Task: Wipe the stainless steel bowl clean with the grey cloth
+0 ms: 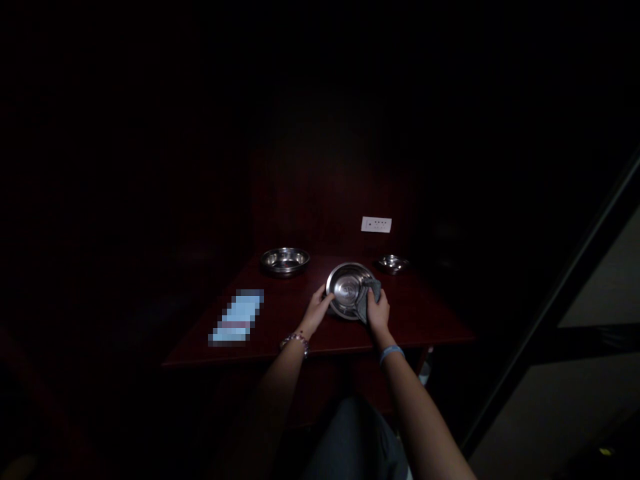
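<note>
A shiny steel bowl (346, 288) is tilted up above the dark red table, its inside facing me. My left hand (317, 309) grips its left rim, thumb over the edge. On the right side, my right hand (379, 311) is closed on a grey-green cloth (368, 299) that lies against the bowl's rim and inner wall. The fingers behind the bowl are hidden.
A wider steel bowl (285, 262) stands at the table's back left, and a small steel bowl (393, 264) at the back right. A blurred light-blue rectangle (237, 319) lies on the table (280, 343) at left. A white socket panel (377, 225) is on the back wall.
</note>
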Tool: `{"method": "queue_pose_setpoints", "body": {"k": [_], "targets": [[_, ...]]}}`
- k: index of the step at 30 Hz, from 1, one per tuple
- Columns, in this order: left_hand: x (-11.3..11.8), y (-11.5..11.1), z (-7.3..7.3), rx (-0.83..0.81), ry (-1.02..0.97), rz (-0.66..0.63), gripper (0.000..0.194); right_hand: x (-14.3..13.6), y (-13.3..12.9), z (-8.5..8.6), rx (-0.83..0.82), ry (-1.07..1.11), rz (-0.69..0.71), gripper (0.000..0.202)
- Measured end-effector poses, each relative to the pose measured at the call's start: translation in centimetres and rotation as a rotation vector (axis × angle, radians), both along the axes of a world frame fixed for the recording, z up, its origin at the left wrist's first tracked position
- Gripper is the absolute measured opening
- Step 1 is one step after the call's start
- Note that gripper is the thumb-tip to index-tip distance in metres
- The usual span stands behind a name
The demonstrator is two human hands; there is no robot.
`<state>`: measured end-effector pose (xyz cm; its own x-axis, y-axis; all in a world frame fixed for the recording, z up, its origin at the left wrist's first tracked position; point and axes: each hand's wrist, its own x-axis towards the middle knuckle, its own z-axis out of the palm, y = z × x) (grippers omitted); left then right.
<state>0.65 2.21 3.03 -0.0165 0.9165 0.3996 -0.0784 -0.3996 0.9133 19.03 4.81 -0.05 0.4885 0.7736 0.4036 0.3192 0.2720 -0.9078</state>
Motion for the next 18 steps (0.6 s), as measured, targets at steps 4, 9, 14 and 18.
{"method": "queue_pose_setpoints", "body": {"k": [4, 9, 14, 18], "targets": [[0.03, -0.18, 0.11, -0.033, -0.007, 0.033, 0.042, 0.04, -0.04, -0.03, 0.009, -0.005, 0.011, 0.037], [0.09, -0.77, 0.57, -0.054, -0.005, 0.053, 0.044, 0.06, -0.03, -0.1, 0.01, -0.008, 0.013, 0.038], [0.11, -0.79, 0.58, -0.071, -0.005, 0.051, 0.045, 0.04, 0.0, -0.11, 0.013, -0.014, 0.003, 0.036], [0.09, -0.33, 0.15, -0.052, -0.002, 0.041, 0.048, 0.0, 0.0, -0.06, 0.009, -0.017, -0.01, 0.036]]}}
